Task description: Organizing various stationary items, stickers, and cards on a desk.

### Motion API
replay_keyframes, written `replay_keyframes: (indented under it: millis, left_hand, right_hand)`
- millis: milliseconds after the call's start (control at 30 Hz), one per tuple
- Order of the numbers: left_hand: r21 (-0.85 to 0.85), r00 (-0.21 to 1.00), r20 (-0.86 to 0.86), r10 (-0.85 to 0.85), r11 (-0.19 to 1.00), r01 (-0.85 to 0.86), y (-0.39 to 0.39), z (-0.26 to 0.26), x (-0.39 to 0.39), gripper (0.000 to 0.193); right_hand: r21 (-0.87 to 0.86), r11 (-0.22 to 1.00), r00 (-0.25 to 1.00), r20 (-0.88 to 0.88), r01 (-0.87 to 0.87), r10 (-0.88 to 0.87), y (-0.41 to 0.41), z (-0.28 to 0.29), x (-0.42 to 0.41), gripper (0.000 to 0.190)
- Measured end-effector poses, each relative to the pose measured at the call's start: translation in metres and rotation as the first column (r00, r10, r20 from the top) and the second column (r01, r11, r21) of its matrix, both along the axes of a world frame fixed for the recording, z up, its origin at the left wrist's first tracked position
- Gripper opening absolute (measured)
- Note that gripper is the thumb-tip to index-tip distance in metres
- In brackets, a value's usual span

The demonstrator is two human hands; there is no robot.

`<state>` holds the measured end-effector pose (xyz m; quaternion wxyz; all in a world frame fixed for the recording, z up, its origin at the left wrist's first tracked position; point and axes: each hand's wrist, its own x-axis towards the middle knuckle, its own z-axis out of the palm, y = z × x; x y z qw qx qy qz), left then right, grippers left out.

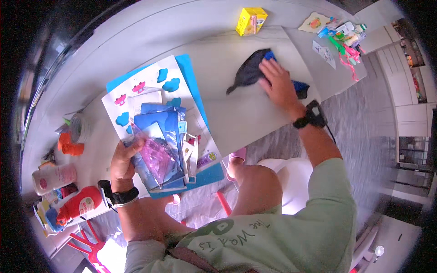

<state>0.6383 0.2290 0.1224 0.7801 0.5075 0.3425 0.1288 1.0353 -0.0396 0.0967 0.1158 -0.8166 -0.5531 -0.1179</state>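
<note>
My left hand (123, 160) grips the left edge of a pile, thumb on top and fingers mostly hidden. Uppermost is a clear pink-tinted plastic packet (158, 157), over dark blue packets (157, 117). Under them are a white printed sheet (150, 75) with blue cloud shapes and pink figures, and a bright blue sheet (186, 65). Small white paper pieces (191, 153) show beside the packets. At the right, my right hand (278, 83) lies flat, fingers extended, over a black and blue cloth item (251, 68); its middle is hidden beneath the hand.
A yellow box (251, 22) stands at the table's far side. Small packets and pink ribbons (351, 51) lie far right. Along the left are a tape roll (79, 128), an orange object (70, 145), a pale pink bottle (56, 177) and a red bottle (82, 204). A red-framed chair (94, 247) stands below.
</note>
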Motion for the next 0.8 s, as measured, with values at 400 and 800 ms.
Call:
replay_keyframes:
  millis: [400,800]
  left_hand:
    - [-0.033,0.995,-0.096,0.033,0.999,-0.036,-0.007,0.007,0.001,0.033]
    - [0.039,0.999,0.013,0.039,0.998,-0.039,-0.012,-0.001,0.001,0.025]
  right_hand:
    - [0.052,0.983,0.921,0.342,0.178,-0.185,0.054,-0.028,0.201,0.039]
    - [0.006,0.913,0.896,0.193,0.408,-0.401,0.018,-0.039,0.084,0.049]
